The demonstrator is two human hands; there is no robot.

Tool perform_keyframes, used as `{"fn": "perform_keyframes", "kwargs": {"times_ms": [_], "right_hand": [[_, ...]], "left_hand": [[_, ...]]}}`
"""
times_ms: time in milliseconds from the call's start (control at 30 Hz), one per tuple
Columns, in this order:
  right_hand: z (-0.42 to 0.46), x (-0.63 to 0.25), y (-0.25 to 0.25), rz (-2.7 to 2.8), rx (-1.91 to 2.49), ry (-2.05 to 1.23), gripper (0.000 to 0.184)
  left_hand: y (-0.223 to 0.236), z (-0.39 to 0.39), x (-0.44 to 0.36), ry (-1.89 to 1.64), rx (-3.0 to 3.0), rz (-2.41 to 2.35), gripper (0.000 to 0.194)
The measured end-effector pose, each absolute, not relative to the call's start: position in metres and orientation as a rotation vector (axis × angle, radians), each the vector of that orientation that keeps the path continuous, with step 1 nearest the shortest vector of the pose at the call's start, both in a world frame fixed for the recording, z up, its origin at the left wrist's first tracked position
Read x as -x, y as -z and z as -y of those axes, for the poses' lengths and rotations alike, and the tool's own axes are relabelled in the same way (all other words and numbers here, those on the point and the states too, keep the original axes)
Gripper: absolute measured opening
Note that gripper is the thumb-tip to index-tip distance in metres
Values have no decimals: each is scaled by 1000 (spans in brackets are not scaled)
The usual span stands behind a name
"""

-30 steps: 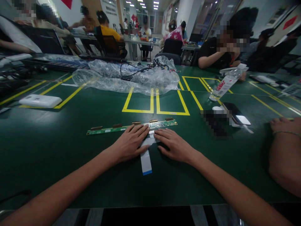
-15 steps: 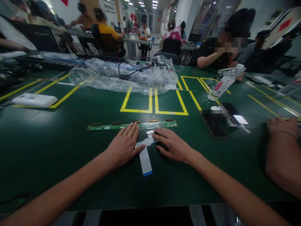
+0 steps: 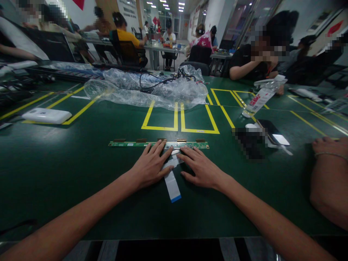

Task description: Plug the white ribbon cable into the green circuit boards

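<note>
A long narrow green circuit board (image 3: 127,144) lies across the dark green table (image 3: 67,170). A white flat ribbon cable (image 3: 172,181) with a blue tip runs from the board's middle toward me. My left hand (image 3: 150,165) lies flat, fingers stretched out, with its fingertips on the board and its side against the cable. My right hand (image 3: 199,167) also lies flat and open, its fingertips touching the board's near edge just right of the cable's upper end.
Crumpled clear plastic wrap (image 3: 152,90) with black wires lies beyond yellow tape boxes (image 3: 179,125). A white device (image 3: 46,115) sits at left. A plastic bottle (image 3: 259,98) and a phone (image 3: 272,132) sit at right. Another person's arm (image 3: 328,181) rests at the right edge.
The board has turned level and shifted slightly right. Both hands slid forward so that their fingertips now rest on the board by the cable's end.
</note>
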State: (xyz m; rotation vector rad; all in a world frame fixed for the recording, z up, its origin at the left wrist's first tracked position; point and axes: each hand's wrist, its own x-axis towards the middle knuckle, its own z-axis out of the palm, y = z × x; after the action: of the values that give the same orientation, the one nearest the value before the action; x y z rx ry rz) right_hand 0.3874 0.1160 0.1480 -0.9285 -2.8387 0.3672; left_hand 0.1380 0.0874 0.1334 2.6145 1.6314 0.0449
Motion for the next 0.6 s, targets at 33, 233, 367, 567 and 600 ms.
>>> {"fn": "perform_keyframes", "kwargs": {"times_ms": [33,233,367,567,600], "right_hand": [[-116,-387,-148,2841,919,-361,65],[-114,-385,-146,2848,870,-335,67],[-114,-383,-146,2843,902,-305,64],[-114,-382,-144,2840,929,-278,66],[-114,-382,-144,2839,929,-273,65]], "left_hand": [[-133,-89,-138,-59,-2652,-1576,71],[-129,-92,-136,-101,-2777,-1363,67],[-128,-93,-136,-105,-2766,-1388,70],[-129,-94,-133,-87,-2767,-1353,70],[-128,-94,-133,-89,-2769,-1356,71]]}}
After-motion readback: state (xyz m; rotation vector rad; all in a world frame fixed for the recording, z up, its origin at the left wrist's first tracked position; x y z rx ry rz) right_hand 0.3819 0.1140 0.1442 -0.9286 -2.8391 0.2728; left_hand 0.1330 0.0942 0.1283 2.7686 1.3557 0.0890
